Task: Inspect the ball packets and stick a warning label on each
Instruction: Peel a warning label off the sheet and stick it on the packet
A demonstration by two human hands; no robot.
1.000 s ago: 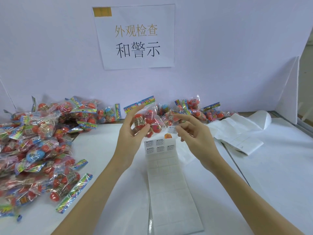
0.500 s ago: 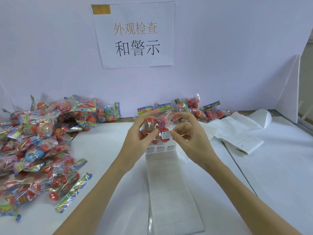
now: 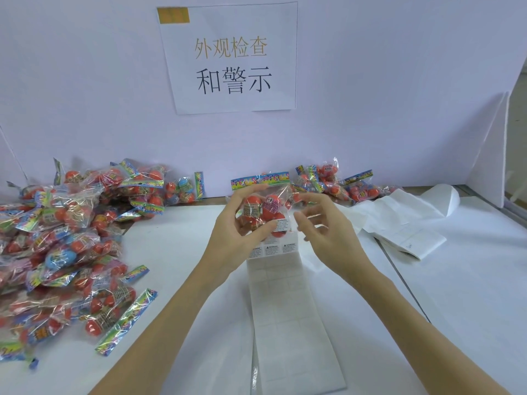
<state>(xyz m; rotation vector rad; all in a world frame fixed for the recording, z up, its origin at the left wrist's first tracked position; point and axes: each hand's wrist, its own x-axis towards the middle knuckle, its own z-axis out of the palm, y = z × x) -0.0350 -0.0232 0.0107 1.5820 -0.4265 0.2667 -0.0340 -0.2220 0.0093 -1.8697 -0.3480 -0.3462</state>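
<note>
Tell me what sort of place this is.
Likely a packing or inspection bench: a printed station sign on the partition, heaped ball packets, and a warning label sheet on the table.

One ball packet (image 3: pixel 263 208) is held up above the middle of the table (image 3: pixel 182 258). Two heaps of ball packets lie on it: a large heap (image 3: pixel 65 240) along the left edge, too tangled to count, and a small heap (image 3: pixel 333 181) at the back edge, also uncountable. One label sheet (image 3: pixel 288 309) lies at the front middle, with three unused warning labels (image 3: pixel 272 249) in its top row. One stuck warning label (image 3: pixel 282 223) shows on the held packet. One used backing sheet (image 3: pixel 405 220) lies toward the right. Two hands: left hand (image 3: pixel 242 238), right hand (image 3: pixel 328 232). One paper sign (image 3: pixel 231 57) hangs on the back wall.
</note>
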